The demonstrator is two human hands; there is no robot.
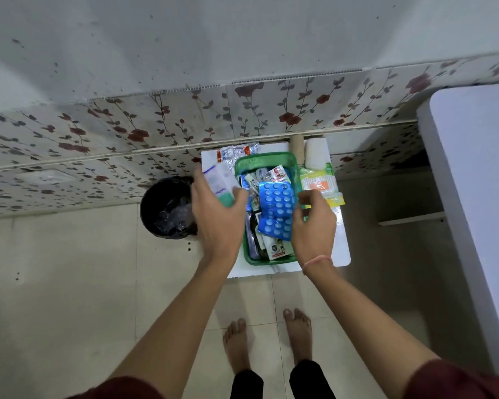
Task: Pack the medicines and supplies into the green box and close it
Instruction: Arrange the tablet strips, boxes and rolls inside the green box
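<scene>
Head view: green box (267,161) sits open on a small white worktop (343,246) by the wall, already filled with sachets and a blue blister pack (275,208) on top. Left hand (218,217) grips a white carton (221,182) at the box's left edge. Right hand (314,223) has fingers curled at the box's right rim, pinching the blister pack's edge. Cotton-bud pack (319,182), white pad (314,155) and foil strips (238,152) lie on the worktop outside the box. Black bin (167,207) stands on the floor to the left.
</scene>
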